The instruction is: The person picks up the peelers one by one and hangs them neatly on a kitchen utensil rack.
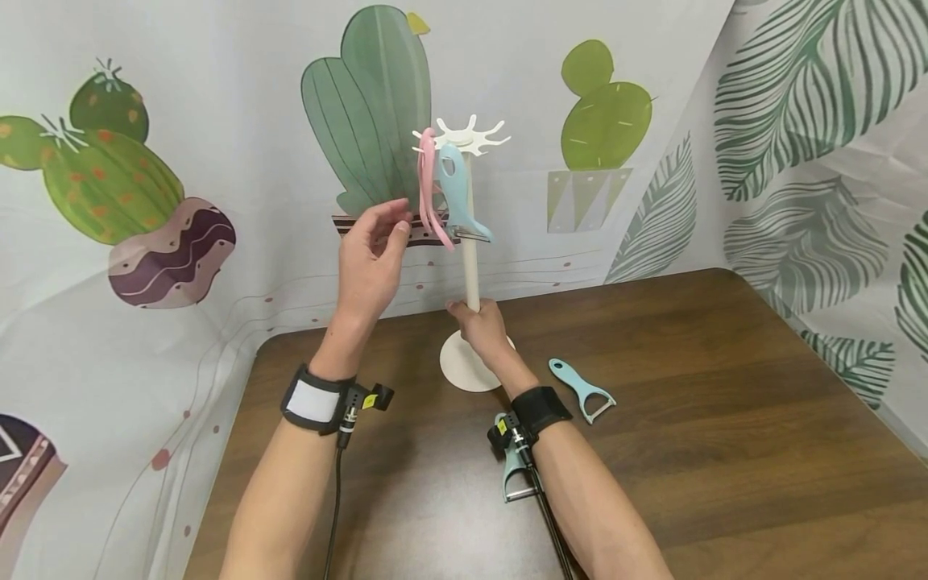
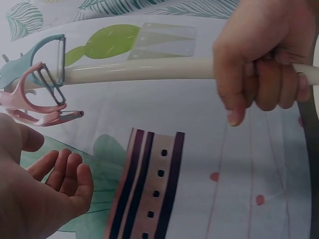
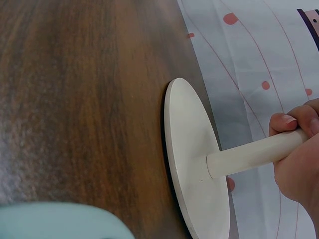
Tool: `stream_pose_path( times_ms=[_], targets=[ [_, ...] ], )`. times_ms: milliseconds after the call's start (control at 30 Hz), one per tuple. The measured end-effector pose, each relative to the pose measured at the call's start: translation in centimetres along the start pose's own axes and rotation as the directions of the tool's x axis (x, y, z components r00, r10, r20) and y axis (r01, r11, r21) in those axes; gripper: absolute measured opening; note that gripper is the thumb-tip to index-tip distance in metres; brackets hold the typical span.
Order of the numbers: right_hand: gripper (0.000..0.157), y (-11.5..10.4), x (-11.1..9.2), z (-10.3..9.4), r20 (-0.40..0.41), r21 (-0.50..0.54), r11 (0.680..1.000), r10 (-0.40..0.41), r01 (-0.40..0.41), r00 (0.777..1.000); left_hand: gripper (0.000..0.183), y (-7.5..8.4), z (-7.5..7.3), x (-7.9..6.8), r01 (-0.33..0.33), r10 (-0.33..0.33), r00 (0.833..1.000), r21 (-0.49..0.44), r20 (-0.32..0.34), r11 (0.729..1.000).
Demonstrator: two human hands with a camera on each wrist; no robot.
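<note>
A cream-white stand (image 1: 470,270) rises from a round base (image 1: 464,372) to a ring of branching hooks (image 1: 474,138). Low on its pole, my right hand (image 1: 484,332) grips with curled fingers, a short way above the base. From the hooks hang two pink peelers (image 2: 22,94), overlapping each other in the head view, and a light blue peeler (image 1: 455,184) just to their right. My left hand (image 1: 371,262) is raised left of the pink peelers, fingers loosely bent and holding nothing. In the left wrist view, its palm faces up below their blades.
On the brown wooden table (image 1: 674,387), a light blue peeler (image 1: 571,377) lies right of the base. Another bluish peeler (image 1: 511,466) lies nearer, partly hidden under my right wrist and its camera cable. A cactus-printed cloth (image 1: 500,64) hangs behind the table.
</note>
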State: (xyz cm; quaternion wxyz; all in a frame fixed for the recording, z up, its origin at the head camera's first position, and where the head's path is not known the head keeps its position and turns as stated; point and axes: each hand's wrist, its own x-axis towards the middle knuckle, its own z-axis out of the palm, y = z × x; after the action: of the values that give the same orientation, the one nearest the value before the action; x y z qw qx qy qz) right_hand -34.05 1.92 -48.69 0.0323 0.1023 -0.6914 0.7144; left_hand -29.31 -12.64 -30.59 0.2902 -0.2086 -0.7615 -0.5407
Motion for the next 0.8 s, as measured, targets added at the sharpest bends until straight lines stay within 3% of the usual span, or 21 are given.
stream_pose_path(
  times_ms=[300,533,800],
  targets=[
    [0.051,0.2,0.0,0.0,-0.012,-0.003,1.0,-0.02,0.02,1.0,0.031,-1.3,1.1,-1.5,0.049,-0.045,0.996,-0.038,0.08,0.998],
    [0.051,-0.1,0.1,-0.1,0.002,0.019,1.0,-0.022,0.022,1.0,0.032,-1.5,2.5,-2.2,0.091,-0.084,0.982,-0.03,0.17,0.995],
    [0.045,-0.1,0.3,0.0,-0.009,0.037,0.999,-0.012,0.012,1.0,0.033,-2.7,4.7,-2.5,0.116,-0.087,0.965,-0.105,0.247,0.988]
  ],
)
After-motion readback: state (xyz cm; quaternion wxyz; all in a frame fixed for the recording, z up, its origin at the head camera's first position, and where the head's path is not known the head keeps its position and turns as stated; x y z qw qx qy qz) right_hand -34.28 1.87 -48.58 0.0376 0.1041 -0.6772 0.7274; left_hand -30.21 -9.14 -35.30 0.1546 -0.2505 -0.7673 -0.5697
